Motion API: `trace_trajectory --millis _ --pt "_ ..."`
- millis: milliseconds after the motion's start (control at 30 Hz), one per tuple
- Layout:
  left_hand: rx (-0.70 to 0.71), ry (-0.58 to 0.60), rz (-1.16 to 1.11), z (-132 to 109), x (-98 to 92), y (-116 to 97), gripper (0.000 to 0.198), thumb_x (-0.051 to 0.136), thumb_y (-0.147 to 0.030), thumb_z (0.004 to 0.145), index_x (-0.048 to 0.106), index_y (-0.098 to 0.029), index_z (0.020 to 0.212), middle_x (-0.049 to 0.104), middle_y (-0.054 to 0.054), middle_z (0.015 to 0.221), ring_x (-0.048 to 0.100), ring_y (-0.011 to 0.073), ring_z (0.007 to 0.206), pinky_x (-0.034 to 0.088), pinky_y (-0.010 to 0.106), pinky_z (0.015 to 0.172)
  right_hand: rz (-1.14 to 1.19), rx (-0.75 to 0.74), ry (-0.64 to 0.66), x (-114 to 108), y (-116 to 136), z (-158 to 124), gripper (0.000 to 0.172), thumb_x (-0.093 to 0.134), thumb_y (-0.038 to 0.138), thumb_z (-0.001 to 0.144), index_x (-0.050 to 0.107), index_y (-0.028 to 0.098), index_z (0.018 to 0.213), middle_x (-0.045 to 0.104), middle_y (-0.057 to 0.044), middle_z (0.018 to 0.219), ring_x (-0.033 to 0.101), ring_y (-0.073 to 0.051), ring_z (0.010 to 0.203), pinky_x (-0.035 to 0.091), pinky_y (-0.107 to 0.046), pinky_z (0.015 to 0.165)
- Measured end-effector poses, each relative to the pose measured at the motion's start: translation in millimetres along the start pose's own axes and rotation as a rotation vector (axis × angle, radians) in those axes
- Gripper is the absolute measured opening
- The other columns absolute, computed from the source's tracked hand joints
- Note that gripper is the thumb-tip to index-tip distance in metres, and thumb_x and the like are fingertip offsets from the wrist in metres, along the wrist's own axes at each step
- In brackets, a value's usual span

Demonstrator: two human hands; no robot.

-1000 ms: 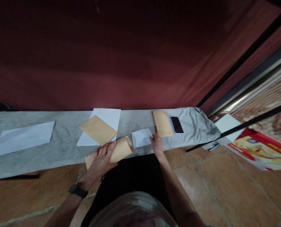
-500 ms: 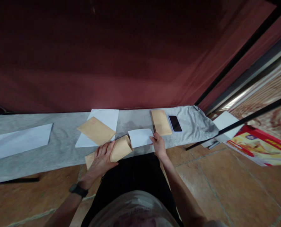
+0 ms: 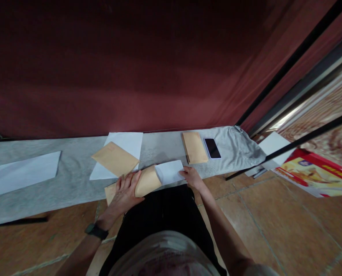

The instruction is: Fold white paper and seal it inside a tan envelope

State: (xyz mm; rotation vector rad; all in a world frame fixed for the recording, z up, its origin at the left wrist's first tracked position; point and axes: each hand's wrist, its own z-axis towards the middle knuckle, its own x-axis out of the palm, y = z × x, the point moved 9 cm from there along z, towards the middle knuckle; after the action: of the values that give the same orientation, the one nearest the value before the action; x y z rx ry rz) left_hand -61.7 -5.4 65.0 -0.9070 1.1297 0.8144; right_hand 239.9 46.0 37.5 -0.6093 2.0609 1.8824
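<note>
A brown paper envelope (image 3: 148, 181) lies at the near edge of the cloth, its mouth bulging toward the right. My left hand (image 3: 126, 190) is wrapped over its middle and grips it. Into that mouth reaches a folded white paper (image 3: 168, 172), its left end tucked inside and out of sight. My right hand (image 3: 191, 177) pinches the paper's right end. Just beyond my left hand, another brown envelope (image 3: 115, 158) rests on white sheets (image 3: 126, 141). A stack of brown envelopes (image 3: 195, 147) sits beyond my right hand.
A phone (image 3: 212, 148) lies right of the stack. More white paper (image 3: 23, 172) is on the left of the grey cloth (image 3: 75, 153). A dark red panel (image 3: 159, 96) rises behind. A red and yellow box (image 3: 317, 172) and black bars (image 3: 294, 50) are at the right.
My right hand has moved slightly left and down with the white paper, which now goes further into the envelope's mouth. My left hand keeps its hold.
</note>
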Motion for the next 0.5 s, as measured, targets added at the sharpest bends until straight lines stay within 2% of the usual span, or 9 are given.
trace_trajectory --millis 133,333,500 --pt "0.016 -0.025 -0.025 9 -2.4 -11 0.114 0.08 -0.038 0.066 0.019 -0.017 0.16 0.046 0.021 0.148 0.04 0.0425 0.141 0.02 0.062 0.12 -0.012 -0.017 0.043 18 11 1 0.02 0.059 0.024 0.084 0.061 0.02 0.064 0.053 0.004 0.059 0.05 -0.013 0.058 0.037 -0.024 0.059" --pt "0.073 -0.039 -0.055 20 -1.8 -30 0.112 0.079 -0.039 0.068 0.019 -0.019 0.161 0.046 0.02 0.15 0.039 0.041 0.143 0.02 0.061 0.12 0.004 -0.143 0.1 56 35 -5 0.033 0.051 0.028 0.096 0.065 0.019 0.068 0.064 -0.002 0.08 0.061 -0.017 0.085 0.046 -0.028 0.08" --pt "0.109 -0.029 -0.055 24 2.0 -37 0.113 0.078 -0.036 0.068 0.017 -0.02 0.162 0.044 0.02 0.153 0.037 0.0399 0.144 0.018 0.06 0.121 -0.003 -0.147 0.082 70 36 -5 0.027 0.052 0.018 0.092 0.067 0.019 0.069 0.065 -0.002 0.076 0.06 -0.015 0.075 0.049 -0.028 0.075"
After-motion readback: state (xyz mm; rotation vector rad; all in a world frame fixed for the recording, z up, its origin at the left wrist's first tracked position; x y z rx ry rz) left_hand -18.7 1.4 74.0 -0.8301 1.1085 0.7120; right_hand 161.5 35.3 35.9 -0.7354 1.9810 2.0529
